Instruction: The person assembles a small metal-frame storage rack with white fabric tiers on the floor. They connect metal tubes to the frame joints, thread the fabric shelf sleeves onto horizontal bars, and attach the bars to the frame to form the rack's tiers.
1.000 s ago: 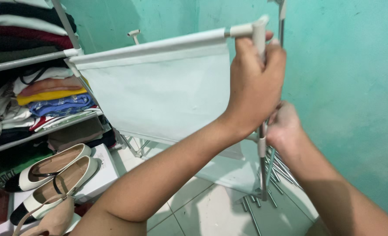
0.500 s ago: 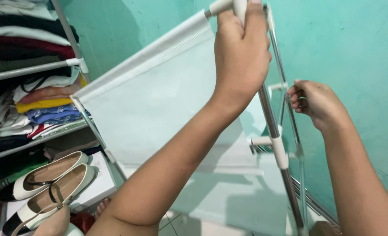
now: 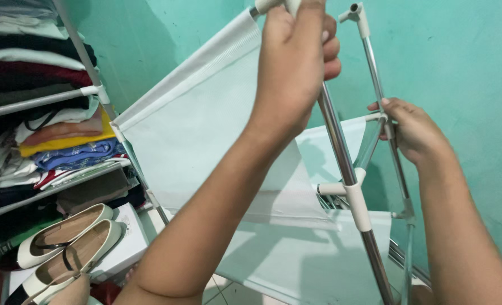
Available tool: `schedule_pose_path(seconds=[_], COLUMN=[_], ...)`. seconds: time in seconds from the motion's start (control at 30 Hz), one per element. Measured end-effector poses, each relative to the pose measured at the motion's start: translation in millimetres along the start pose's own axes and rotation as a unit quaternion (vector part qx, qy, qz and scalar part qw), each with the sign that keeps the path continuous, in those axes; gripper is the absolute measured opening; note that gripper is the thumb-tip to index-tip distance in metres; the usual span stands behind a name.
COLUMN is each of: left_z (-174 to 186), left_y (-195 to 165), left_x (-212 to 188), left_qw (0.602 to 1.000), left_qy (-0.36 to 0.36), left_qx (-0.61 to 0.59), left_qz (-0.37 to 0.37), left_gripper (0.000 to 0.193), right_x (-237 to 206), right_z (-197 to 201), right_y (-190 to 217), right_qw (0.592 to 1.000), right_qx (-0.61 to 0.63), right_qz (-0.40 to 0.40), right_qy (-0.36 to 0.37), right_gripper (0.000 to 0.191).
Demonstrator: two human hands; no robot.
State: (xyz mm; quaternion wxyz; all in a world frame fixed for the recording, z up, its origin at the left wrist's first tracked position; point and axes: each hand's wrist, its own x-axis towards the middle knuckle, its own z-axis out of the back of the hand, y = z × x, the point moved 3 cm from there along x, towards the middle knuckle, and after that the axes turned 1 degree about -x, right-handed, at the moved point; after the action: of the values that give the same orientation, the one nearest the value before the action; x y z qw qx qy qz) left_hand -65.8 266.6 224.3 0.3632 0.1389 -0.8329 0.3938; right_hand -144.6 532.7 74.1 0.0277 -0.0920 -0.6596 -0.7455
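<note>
My left hand (image 3: 299, 62) grips the top of a metal pole (image 3: 341, 164) of a shelf rack, near a white plastic connector at the upper edge of the view. A white fabric shelf panel (image 3: 200, 141) hangs tilted from that corner. My right hand (image 3: 414, 133) is closed around a thinner rear pole (image 3: 378, 85) at a white joint where another fabric panel (image 3: 330, 147) attaches. A lower white panel (image 3: 296, 260) spans the frame beneath.
A shelf unit (image 3: 42, 101) at the left holds stacks of folded clothes. Cream flat shoes (image 3: 64, 237) sit on a white box (image 3: 129, 234) below. A teal wall (image 3: 460, 68) stands close behind the rack. Tiled floor shows at the bottom.
The upper fabric panel has tilted more steeply as my left hand lifted its corner higher. My right hand has moved up the rear pole to the joint.
</note>
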Motion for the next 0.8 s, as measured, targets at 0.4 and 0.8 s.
schedule_pose_path(seconds=[0.4,0.8], left_z=[18.5,164.0], left_y=[-32.5,-70.2], left_x=[5.5,36.4], left_qw=[0.994,0.967], left_qy=[0.073,-0.006], left_qx=[-0.073,0.238], left_qz=[0.044,0.092], left_gripper=[0.028,0.034], right_x=[-17.5,-0.6], right_z=[22.5,-76.6], right_y=[48.0,4.3], right_qw=[0.991,0.967], right_qx=[0.053,0.196], right_qz=[0.103,0.102], right_qy=[-0.07,-0.123], right_gripper=[0.022,0.021])
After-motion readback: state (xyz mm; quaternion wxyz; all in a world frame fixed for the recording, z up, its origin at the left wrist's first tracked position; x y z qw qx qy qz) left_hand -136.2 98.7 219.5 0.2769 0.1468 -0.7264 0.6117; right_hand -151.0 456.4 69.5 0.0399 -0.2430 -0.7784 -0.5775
